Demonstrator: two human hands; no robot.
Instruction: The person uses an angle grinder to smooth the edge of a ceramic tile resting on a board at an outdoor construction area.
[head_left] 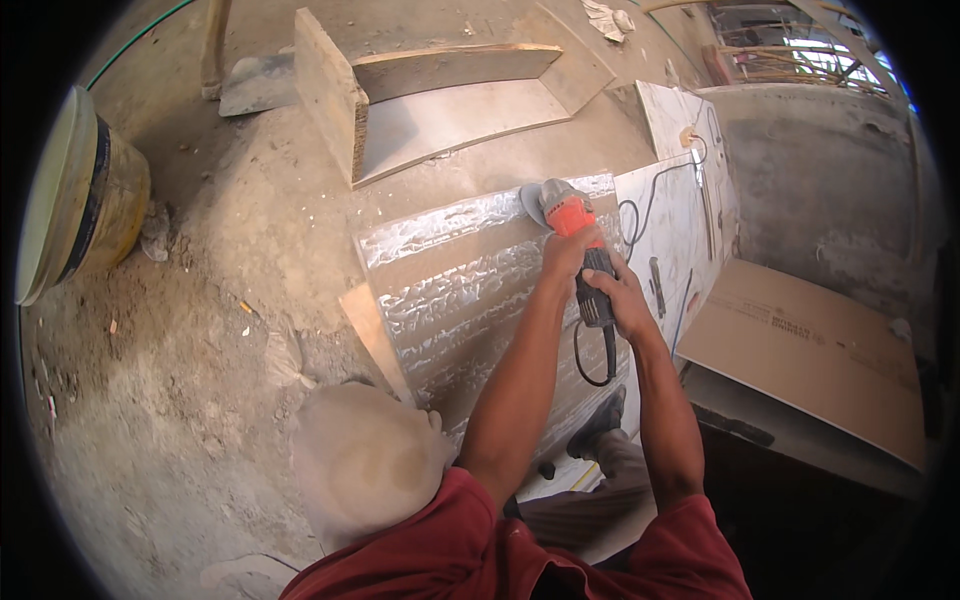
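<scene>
Both my hands are on a red and black angle grinder. My left hand is wrapped round its red body near the head, and my right hand grips the dark rear handle. The grinder's grey disc stands at the far edge of a brown board with shiny whitish streaks across it. Whether the disc touches the board or spins, I cannot tell. A black cord loops from the handle's end. A pale dusty rounded shape covers part of the near left; I cannot make out what it is.
A wooden frame of boards stands beyond the streaked board. A bucket is at far left. Right of me a brown printed sheet leans below a grey wall. My dark shoe rests beside the board.
</scene>
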